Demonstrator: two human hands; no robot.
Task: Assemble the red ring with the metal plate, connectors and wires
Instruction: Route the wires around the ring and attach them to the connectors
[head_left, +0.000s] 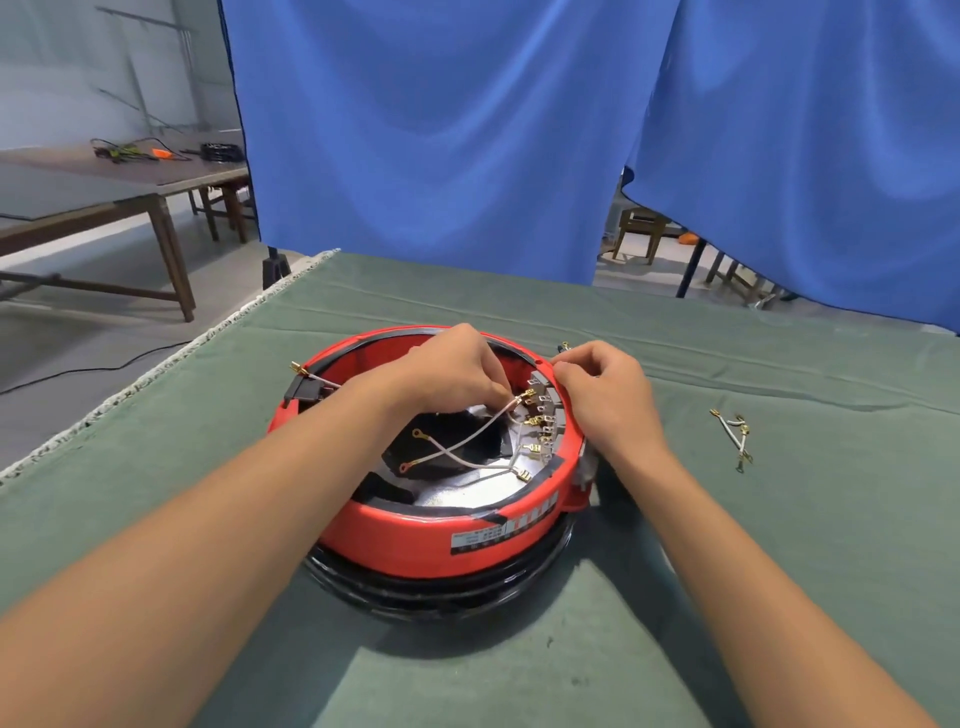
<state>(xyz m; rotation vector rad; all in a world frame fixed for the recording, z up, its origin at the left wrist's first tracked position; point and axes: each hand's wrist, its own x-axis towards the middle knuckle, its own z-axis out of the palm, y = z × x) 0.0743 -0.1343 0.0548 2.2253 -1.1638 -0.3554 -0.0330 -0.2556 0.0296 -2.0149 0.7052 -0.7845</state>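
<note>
inside red ring (415, 540), wires (467, 441), left hand (457, 364) pinching.

I see the red ring (415, 540) sitting flat on the green cloth, atop a black base. Inside it lies the silvery metal plate (457, 496), partly dark in the middle. Along the ring's right inner wall runs a row of brass connectors (540, 421). White wires (467, 441) cross the plate, ending in ring lugs and spade tips. More loose wires (737, 436) lie on the cloth, well right of the ring.
</note>
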